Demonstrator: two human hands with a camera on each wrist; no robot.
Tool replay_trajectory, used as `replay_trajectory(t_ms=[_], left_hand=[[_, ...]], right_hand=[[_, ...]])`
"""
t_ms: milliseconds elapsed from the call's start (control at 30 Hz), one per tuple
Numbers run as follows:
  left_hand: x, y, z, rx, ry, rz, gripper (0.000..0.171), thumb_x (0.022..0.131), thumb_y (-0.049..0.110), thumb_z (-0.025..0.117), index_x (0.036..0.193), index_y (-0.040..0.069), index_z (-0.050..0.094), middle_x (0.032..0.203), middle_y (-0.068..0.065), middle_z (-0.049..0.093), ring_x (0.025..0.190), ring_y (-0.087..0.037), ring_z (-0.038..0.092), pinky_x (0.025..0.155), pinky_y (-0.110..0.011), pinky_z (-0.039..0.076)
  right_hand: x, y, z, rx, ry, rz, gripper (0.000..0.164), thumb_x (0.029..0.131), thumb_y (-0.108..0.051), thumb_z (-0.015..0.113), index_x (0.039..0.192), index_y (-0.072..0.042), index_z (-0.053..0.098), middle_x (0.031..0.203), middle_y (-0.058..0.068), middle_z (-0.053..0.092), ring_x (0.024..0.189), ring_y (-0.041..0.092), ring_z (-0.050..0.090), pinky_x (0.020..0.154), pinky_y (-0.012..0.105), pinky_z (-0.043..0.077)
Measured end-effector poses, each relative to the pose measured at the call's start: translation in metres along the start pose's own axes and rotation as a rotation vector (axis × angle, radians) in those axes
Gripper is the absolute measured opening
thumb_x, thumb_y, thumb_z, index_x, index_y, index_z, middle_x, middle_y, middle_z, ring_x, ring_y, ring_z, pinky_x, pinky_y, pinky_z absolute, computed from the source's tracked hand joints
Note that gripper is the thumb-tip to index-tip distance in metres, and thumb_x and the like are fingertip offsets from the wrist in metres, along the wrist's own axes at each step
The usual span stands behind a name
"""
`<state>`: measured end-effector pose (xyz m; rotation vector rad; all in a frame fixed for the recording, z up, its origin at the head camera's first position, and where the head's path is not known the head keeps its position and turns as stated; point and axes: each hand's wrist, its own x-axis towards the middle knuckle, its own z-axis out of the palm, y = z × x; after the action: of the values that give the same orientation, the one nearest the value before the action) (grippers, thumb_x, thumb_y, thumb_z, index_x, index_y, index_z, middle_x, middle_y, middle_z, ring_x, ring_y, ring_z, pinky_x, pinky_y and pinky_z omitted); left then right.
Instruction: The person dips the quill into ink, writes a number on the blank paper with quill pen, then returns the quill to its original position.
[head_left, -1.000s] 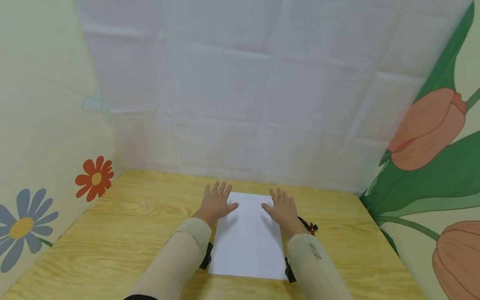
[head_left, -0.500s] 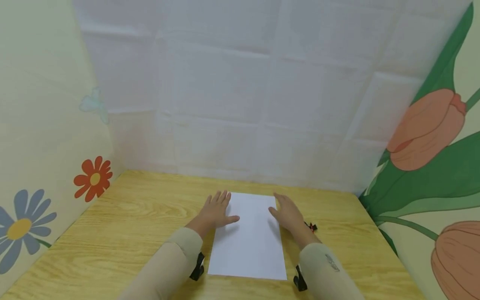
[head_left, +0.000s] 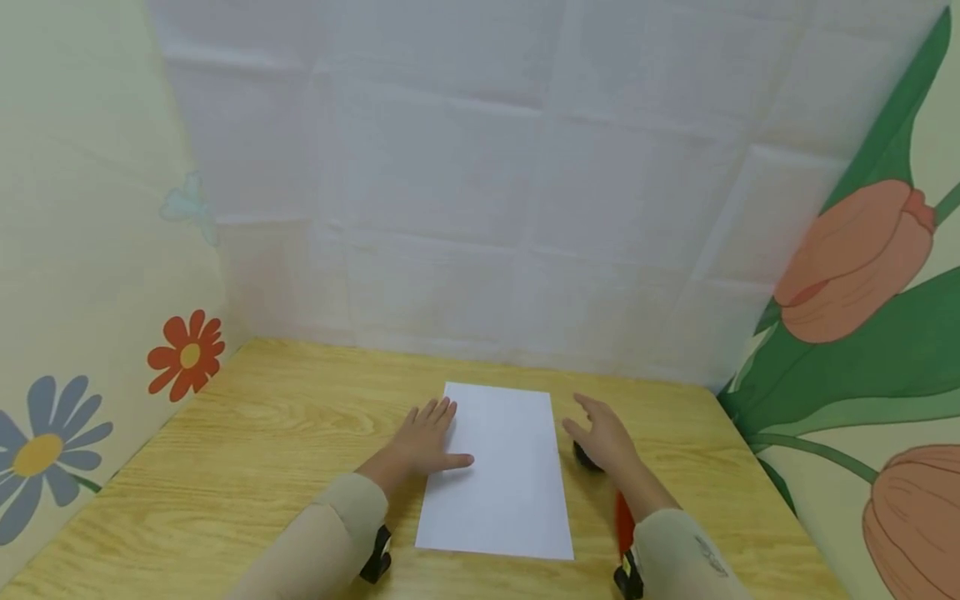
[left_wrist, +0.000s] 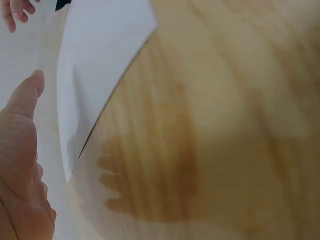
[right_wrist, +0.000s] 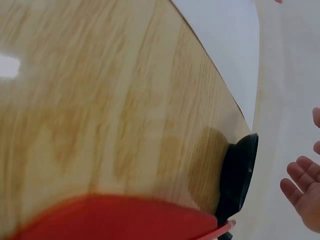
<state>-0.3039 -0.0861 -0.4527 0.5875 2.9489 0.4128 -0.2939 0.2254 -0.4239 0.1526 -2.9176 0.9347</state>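
The paper (head_left: 502,477) ran lengthwise toward the backdrop (head_left: 450,208)! Left hand (head_left: 422,442) had fingers spread; right hand (head_left: 606,435) (fingers loose) half-hid a black object (head_left: 583,458).

Left arm (head_left: 318,533) and right arm (head_left: 686,554) reach forward, sleeved, wrists bare. Left hand (head_left: 422,442): back up, fingers straight, slightly spread, pointing ahead; thumb out sideways toward right hand (head_left: 607,440). Right hand: tilted, palm facing inward, fingers together, loosely bent, thumb on inner side. Hands well apart; right one partly cropped in right wrist view.
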Motion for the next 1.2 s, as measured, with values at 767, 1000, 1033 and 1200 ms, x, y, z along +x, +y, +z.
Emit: replay_trajectory(t_ms=[767, 1000, 1033, 1200], left_hand=[[-0.02, -0.002, 0.031, -0.043, -0.012, 0.034, 0.106, 0.084, 0.072, 0.055, 0.154, -0.001, 0.023, 0.163, -0.017, 0.021, 0.152, -0.035, 0.014, 0.123, -0.055, 0.013], [-0.025, -0.002, 0.033, -0.055, -0.003, 0.039, 0.104, 0.084, 0.07, 0.057, 0.154, 0.0, 0.025, 0.163, -0.016, 0.021, 0.153, -0.034, 0.015, 0.123, -0.056, 0.01], [-0.025, -0.001, 0.033, -0.054, -0.001, 0.042, 0.104, 0.084, 0.07, 0.057, 0.154, 0.0, 0.025, 0.163, -0.016, 0.021, 0.152, -0.034, 0.015, 0.123, -0.056, 0.01], [-0.025, 0.0, 0.034, -0.043, 0.0, 0.046, 0.102, 0.085, 0.069, 0.056, 0.154, 0.0, 0.025, 0.163, -0.015, 0.02, 0.153, -0.032, 0.015, 0.123, -0.056, 0.009]], right_hand=[[-0.038, 0.043, -0.019, 0.086, 0.022, 0.083, 0.056, 0.098, -0.028, 0.06, 0.144, 0.0, 0.045, 0.125, 0.023, 0.058, 0.105, 0.03, 0.058, 0.081, 0.041, 0.053], [-0.044, 0.055, -0.021, 0.093, 0.022, 0.116, 0.055, 0.098, -0.027, 0.06, 0.142, 0.002, 0.047, 0.117, 0.02, 0.06, 0.103, 0.03, 0.058, 0.082, 0.041, 0.053], [-0.044, 0.056, -0.021, 0.091, 0.024, 0.122, 0.054, 0.098, -0.027, 0.06, 0.141, 0.002, 0.047, 0.117, 0.02, 0.06, 0.103, 0.03, 0.059, 0.082, 0.041, 0.053], [-0.047, 0.064, -0.023, 0.11, 0.024, 0.142, 0.053, 0.097, -0.026, 0.061, 0.14, 0.002, 0.049, 0.112, 0.018, 0.062, 0.098, 0.027, 0.059, 0.074, 0.032, 0.051]])
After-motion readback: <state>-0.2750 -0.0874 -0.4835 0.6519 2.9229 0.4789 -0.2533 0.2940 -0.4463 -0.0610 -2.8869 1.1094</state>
